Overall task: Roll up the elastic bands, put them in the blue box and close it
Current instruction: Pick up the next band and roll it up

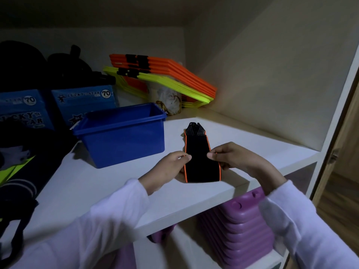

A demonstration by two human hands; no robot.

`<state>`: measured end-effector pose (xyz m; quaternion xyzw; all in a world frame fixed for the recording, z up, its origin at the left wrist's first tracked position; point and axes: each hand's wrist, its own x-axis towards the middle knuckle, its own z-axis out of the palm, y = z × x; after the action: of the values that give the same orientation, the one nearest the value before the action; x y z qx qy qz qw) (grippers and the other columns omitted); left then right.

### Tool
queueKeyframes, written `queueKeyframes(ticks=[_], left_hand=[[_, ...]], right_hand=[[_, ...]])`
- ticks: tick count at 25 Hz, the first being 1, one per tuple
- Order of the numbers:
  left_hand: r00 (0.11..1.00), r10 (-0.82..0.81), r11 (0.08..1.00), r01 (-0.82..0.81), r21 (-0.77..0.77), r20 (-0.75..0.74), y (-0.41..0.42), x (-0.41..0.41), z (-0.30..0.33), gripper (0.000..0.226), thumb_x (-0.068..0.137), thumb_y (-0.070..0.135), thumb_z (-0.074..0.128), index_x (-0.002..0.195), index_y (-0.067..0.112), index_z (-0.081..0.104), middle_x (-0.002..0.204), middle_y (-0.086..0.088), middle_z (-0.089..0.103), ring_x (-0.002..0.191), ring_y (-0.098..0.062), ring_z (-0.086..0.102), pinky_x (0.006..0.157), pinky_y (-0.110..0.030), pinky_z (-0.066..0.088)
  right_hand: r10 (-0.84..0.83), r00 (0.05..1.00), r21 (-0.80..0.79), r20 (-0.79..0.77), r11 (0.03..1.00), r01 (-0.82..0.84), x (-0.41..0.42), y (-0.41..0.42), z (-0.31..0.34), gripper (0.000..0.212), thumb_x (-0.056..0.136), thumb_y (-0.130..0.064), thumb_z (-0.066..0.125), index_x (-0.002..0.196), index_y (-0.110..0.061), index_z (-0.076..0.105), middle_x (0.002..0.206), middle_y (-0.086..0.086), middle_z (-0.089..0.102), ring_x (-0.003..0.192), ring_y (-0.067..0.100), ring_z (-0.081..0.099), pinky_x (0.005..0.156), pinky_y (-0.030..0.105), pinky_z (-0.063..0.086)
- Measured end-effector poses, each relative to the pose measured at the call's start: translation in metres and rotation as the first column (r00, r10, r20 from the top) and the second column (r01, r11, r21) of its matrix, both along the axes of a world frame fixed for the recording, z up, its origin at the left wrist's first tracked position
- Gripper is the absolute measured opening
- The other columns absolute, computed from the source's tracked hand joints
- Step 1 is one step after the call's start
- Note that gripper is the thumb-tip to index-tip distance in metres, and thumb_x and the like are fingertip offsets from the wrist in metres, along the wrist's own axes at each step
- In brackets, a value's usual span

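Note:
A black elastic band with orange edges (200,162) lies lengthwise on the white shelf (108,183), its far end bunched and striped grey. My left hand (169,168) pinches the band's left edge and my right hand (233,158) pinches its right edge, near the shelf's front. The near end of the band is lifted slightly off the shelf. The blue plastic box (124,136) stands open to the left of the band, with no lid on it. Its inside is mostly hidden from this angle.
Orange and yellow flat hurdles (174,78) lean in the back corner over a white bag (169,100). Blue cartons marked "Lucky Star" (83,101) stand behind the box. Dark bags fill the left side. Purple plastic items (242,220) sit on the shelf below.

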<state>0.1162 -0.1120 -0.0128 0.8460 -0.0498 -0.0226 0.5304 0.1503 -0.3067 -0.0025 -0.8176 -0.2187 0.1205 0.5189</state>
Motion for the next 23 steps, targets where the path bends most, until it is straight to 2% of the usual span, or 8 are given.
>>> queueKeyframes(ticks=[1, 3, 6, 9, 12, 16, 20, 23], left_hand=[[0.999, 0.010, 1.000, -0.010, -0.027, -0.031, -0.001, 0.002, 0.000, 0.025, 0.096, 0.028, 0.043, 0.098, 0.013, 0.062, 0.080, -0.002, 0.063, 0.080, -0.024, 0.064, 0.088, -0.041, 0.053], [0.996, 0.025, 0.996, -0.031, -0.078, -0.081, -0.003, 0.005, 0.002, 0.028, 0.097, 0.024, 0.042, 0.103, 0.003, 0.059, 0.075, -0.005, 0.059, 0.067, -0.019, 0.060, 0.068, -0.030, 0.056], [0.992, 0.017, 0.995, -0.030, -0.100, -0.123, -0.005, 0.005, 0.007, 0.029, 0.095, 0.028, 0.047, 0.104, 0.003, 0.058, 0.074, -0.005, 0.058, 0.060, -0.012, 0.058, 0.050, -0.018, 0.052], [0.982, -0.027, 0.990, 0.000, -0.144, -0.187, -0.003, 0.007, 0.009, 0.027, 0.091, 0.022, 0.056, 0.110, 0.003, 0.058, 0.076, -0.005, 0.061, 0.053, -0.005, 0.060, 0.053, -0.016, 0.054], [0.975, -0.013, 0.991, -0.017, -0.130, -0.223, -0.004, 0.011, 0.010, 0.019, 0.089, 0.014, 0.058, 0.106, 0.003, 0.059, 0.076, -0.005, 0.063, 0.048, -0.001, 0.062, 0.052, -0.016, 0.055], [0.965, 0.030, 0.994, -0.055, -0.090, -0.260, -0.009, 0.015, 0.012, 0.013, 0.088, 0.009, 0.059, 0.100, 0.003, 0.060, 0.076, -0.006, 0.063, 0.050, -0.004, 0.064, 0.053, -0.019, 0.056], [0.967, 0.092, 0.994, -0.103, -0.034, -0.236, -0.010, 0.016, 0.012, 0.028, 0.085, 0.006, 0.063, 0.111, 0.005, 0.053, 0.078, -0.007, 0.060, 0.048, -0.008, 0.061, 0.045, -0.018, 0.055], [0.979, 0.052, 0.998, -0.055, -0.013, -0.198, -0.008, 0.019, 0.010, 0.034, 0.083, 0.006, 0.065, 0.113, 0.012, 0.051, 0.079, -0.006, 0.058, 0.051, -0.012, 0.059, 0.045, -0.022, 0.053]], right_hand=[[-0.003, 0.999, 0.000, -0.047, 1.000, 0.003, 0.005, 0.002, 0.000, 0.023, 0.091, -0.020, 0.056, 0.071, -0.017, 0.066, 0.048, -0.013, 0.052, 0.049, 0.004, 0.044, 0.051, 0.014, 0.036], [-0.011, 0.990, 0.013, -0.144, 1.000, 0.013, 0.013, 0.004, -0.003, 0.019, 0.091, -0.020, 0.057, 0.077, -0.011, 0.065, 0.060, -0.001, 0.055, 0.054, 0.011, 0.046, 0.051, 0.016, 0.038], [-0.051, 0.976, -0.021, -0.213, 0.999, 0.047, 0.022, 0.006, -0.007, 0.015, 0.091, -0.018, 0.056, 0.085, -0.006, 0.063, 0.077, 0.013, 0.052, 0.059, 0.017, 0.047, 0.052, 0.018, 0.043], [-0.081, 0.973, -0.064, -0.215, 0.996, 0.068, 0.027, 0.007, -0.009, 0.016, 0.091, -0.017, 0.057, 0.080, -0.006, 0.062, 0.074, 0.012, 0.053, 0.059, 0.017, 0.048, 0.054, 0.020, 0.043], [-0.113, 0.978, -0.134, -0.173, 0.987, 0.091, 0.029, 0.011, -0.007, 0.014, 0.090, -0.015, 0.057, 0.091, -0.002, 0.063, 0.075, 0.013, 0.053, 0.059, 0.018, 0.048, 0.060, 0.024, 0.043], [-0.146, 0.987, -0.254, -0.067, 0.959, 0.124, 0.030, 0.014, -0.006, 0.027, 0.089, -0.017, 0.058, 0.100, 0.007, 0.065, 0.070, 0.012, 0.053, 0.053, 0.017, 0.047, 0.058, 0.024, 0.039], [-0.106, 0.990, -0.381, 0.097, 0.914, 0.135, 0.029, 0.016, -0.005, 0.021, 0.087, -0.022, 0.061, 0.096, -0.004, 0.068, 0.062, -0.001, 0.049, 0.058, 0.012, 0.045, 0.053, 0.020, 0.033], [-0.119, 0.970, -0.402, 0.213, 0.894, 0.198, 0.028, 0.015, -0.007, 0.016, 0.083, -0.024, 0.066, 0.094, -0.013, 0.066, 0.066, -0.010, 0.047, 0.061, 0.004, 0.043, 0.054, 0.018, 0.032]])
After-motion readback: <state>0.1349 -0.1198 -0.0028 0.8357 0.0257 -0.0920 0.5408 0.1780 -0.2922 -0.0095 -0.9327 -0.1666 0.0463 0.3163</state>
